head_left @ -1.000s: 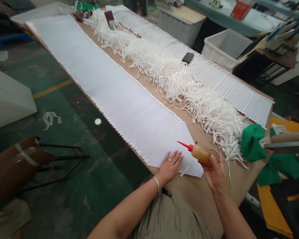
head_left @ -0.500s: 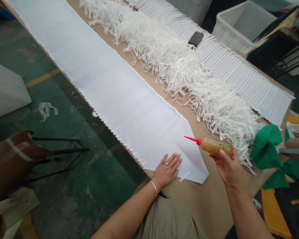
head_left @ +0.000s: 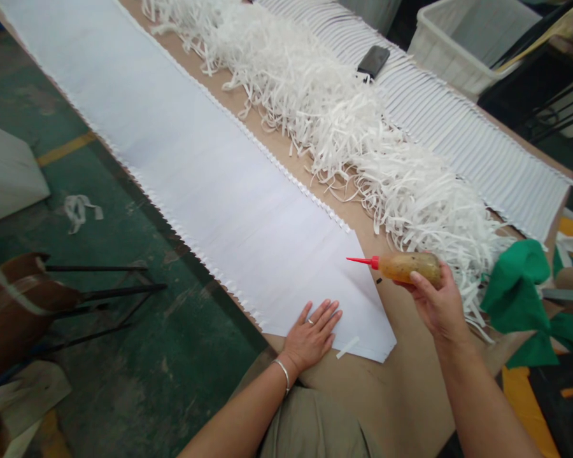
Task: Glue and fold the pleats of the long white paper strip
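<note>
A long row of overlapping white sheets (head_left: 210, 172) runs along the table's left edge, with a pointed flap at its near end. My left hand (head_left: 312, 334) lies flat on that near sheet, fingers outstretched, with a ring and a bracelet on. Beside it a short white strip (head_left: 347, 347) rests at the sheet's lower edge. My right hand (head_left: 437, 302) is wrapped round a glue bottle (head_left: 410, 267) with yellowish-brown contents. Its red nozzle (head_left: 361, 261) points left, over the right side of the near sheet; whether the tip touches the paper I cannot tell.
A heap of thin white strips (head_left: 334, 114) spans the brown tabletop (head_left: 405, 394). Behind it lies another row of overlapping white sheets (head_left: 482, 140) with a black phone (head_left: 374, 62) on it. Green cloth (head_left: 516, 286) sits at right. A stool (head_left: 23, 312) stands on the floor at left.
The glue bottle has turned closer to level, its nozzle shifting slightly left in view. My left hand stays flat on the sheet. The whole view has moved a little.
</note>
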`<state>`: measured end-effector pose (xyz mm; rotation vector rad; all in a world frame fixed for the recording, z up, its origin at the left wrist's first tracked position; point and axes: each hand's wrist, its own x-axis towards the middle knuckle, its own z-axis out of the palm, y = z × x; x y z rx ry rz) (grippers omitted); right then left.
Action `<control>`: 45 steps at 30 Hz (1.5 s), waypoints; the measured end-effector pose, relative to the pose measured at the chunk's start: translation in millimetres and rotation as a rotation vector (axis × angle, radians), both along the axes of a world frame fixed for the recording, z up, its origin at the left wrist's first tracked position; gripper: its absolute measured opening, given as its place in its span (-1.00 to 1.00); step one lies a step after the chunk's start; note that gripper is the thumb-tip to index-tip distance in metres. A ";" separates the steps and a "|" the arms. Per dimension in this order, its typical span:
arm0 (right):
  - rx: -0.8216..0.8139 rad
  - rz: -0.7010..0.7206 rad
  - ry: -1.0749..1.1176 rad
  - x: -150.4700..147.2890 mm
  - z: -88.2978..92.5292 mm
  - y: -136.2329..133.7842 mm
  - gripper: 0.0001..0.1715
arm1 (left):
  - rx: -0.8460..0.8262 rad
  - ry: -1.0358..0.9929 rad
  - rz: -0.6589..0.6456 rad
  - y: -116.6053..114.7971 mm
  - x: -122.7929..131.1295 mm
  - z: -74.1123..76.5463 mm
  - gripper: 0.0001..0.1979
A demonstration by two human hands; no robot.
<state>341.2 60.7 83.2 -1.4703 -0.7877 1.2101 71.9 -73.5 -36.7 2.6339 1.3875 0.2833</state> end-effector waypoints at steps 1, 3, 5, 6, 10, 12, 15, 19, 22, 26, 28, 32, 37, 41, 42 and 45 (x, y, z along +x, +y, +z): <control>0.021 0.004 -0.057 2.2 -0.6 1.7 -0.16 | 0.001 -0.001 0.000 0.1 0.0 -0.6 -0.45; 0.063 0.008 -0.199 6.5 -1.0 4.6 -0.10 | 0.008 -0.007 0.000 0.3 0.0 -1.7 -0.45; 0.095 0.012 -0.320 9.7 -0.4 6.9 -0.02 | 0.013 -0.015 -0.001 0.6 0.0 -2.5 -0.44; 0.103 0.013 -0.351 10.7 -0.1 7.9 0.01 | 0.014 -0.017 -0.001 0.7 0.1 -2.8 -0.43; 0.107 -0.045 -0.250 11.0 -3.6 14.1 -0.03 | 0.011 -0.007 -0.002 1.3 0.7 -2.4 -0.43; 0.094 -0.083 -0.113 10.0 -8.8 18.7 -0.15 | 0.012 0.003 0.000 1.6 0.9 -1.5 -0.44; 0.054 -0.108 0.043 7.7 -19.0 26.5 -0.27 | 0.009 0.017 0.001 2.2 1.0 0.0 -0.44; 0.035 -0.155 0.050 2.8 -32.8 36.3 -0.26 | 0.003 0.028 -0.004 3.0 0.8 1.7 -0.44; 0.037 -0.194 0.008 -0.1 -42.6 43.2 -0.22 | 0.001 0.033 -0.004 3.0 0.8 2.7 -0.45; 0.031 -0.199 -0.032 -0.4 -53.4 51.0 -0.24 | -0.013 0.031 -0.004 2.8 1.0 3.3 -0.45; 0.025 -0.190 -0.039 -0.3 -56.7 53.1 -0.24 | -0.022 0.029 -0.007 2.7 1.0 3.1 -0.45; 0.022 -0.160 -0.056 -1.4 -59.6 53.5 -0.26 | -0.035 0.024 -0.010 2.8 0.9 2.7 -0.46; 0.024 -0.145 -0.076 -3.5 -63.0 50.9 -0.23 | -0.041 0.010 -0.004 2.5 1.8 2.7 -0.46; 0.035 -0.129 -0.094 -4.4 -66.2 49.6 -0.22 | -0.057 -0.003 -0.001 1.9 2.5 2.4 -0.46; 0.041 -0.129 -0.100 -4.5 -66.9 49.4 -0.22 | -0.066 -0.003 -0.002 1.7 2.5 2.4 -0.45; 0.053 -0.121 -0.118 -3.9 -69.4 49.3 -0.21 | -0.084 -0.003 -0.006 1.4 2.4 2.7 -0.45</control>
